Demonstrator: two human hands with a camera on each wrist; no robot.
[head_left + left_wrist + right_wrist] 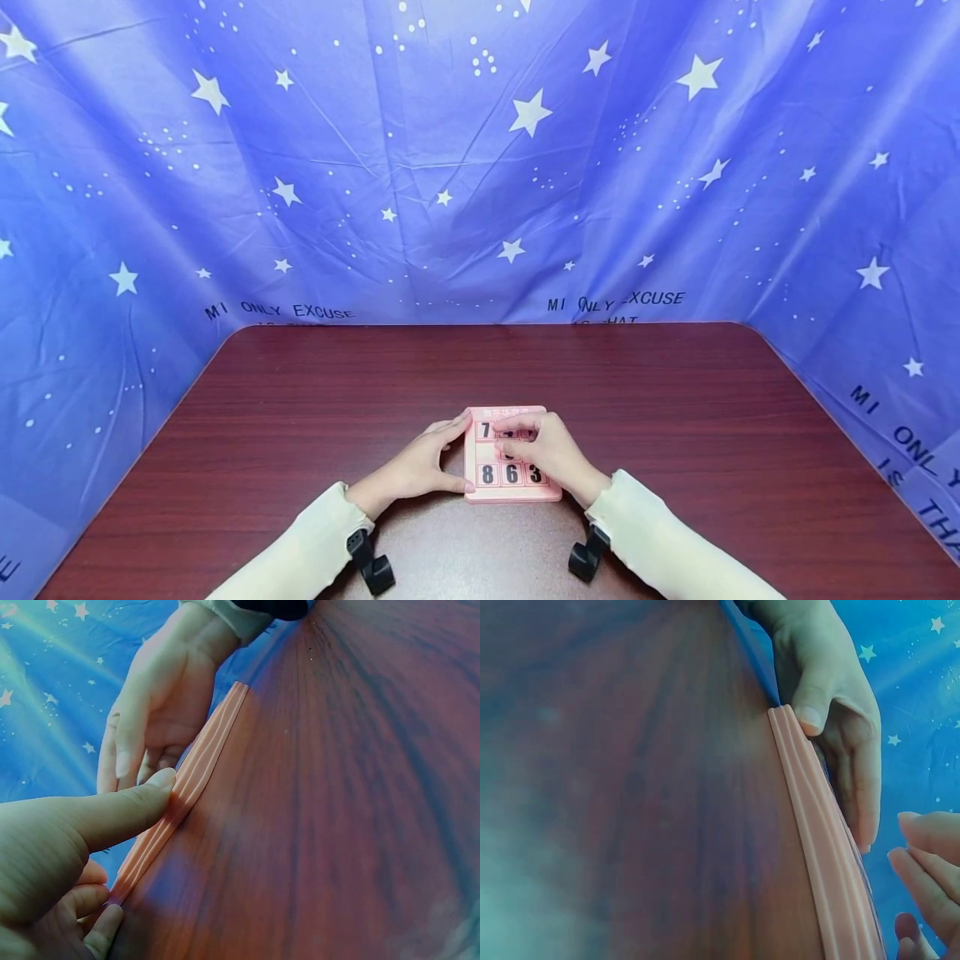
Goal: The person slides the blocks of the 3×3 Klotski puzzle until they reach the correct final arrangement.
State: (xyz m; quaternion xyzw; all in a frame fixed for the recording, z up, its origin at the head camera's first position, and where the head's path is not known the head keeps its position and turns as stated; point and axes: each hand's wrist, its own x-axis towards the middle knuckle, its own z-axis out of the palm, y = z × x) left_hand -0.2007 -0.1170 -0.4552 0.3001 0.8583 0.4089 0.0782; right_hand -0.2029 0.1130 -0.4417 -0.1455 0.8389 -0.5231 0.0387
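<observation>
A pink number slide puzzle (513, 495) lies flat on the table, its bottom row reading 8, 6, 3. A 7 shows at the top left, and a gap sits at the left of the middle row. My left hand (412, 472) holds the puzzle's left side, thumb at the near corner and fingers at the far one. Over the tiles is my right hand (558, 457), thumb and fingers extended leftward and covering several of them. In the right wrist view, the right hand's fingertips (922, 859) appear just above the board; contact is not clear.
The dark red wooden table (300, 400) stretches out around the puzzle. Behind it and at both sides hangs a blue curtain (450, 167) with white stars and lettering. Black cameras (370, 562) are strapped to both wrists.
</observation>
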